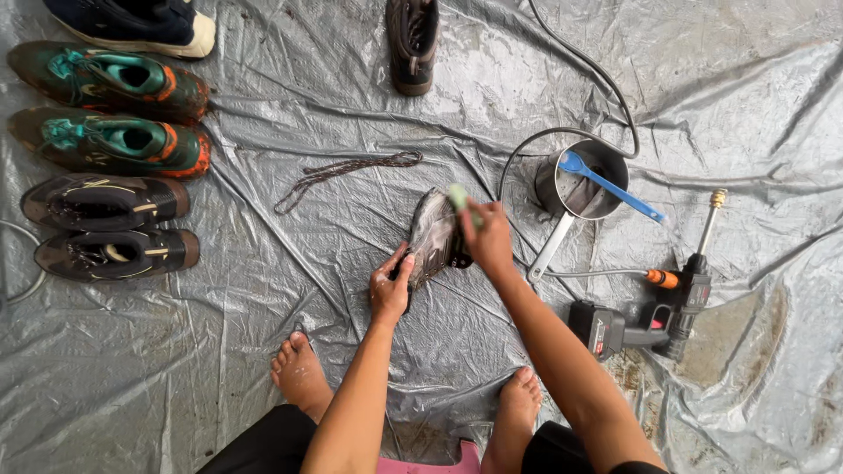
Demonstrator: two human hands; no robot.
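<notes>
Head view, left hand [389, 285] gripping shoe [433, 235], right hand [488, 239] clasping green brush [459, 198]

One head camera here, looking straight down from above the seated person onto the tarp [263, 369], near enough that arms and feet fill the bottom edge.

1. The place looked like a makeshift shoe-washing spot on the ground, not a fitted room.
2. A crumpled, wet grey tarp [290, 351] covered the whole floor.
3. Muddy shoes [110, 167] stood in a row along one side.
4. A cordless spray washer [654, 320] with a hose [584, 75] lay near a metal pot [581, 180].
5. The person squatted barefoot.
</notes>
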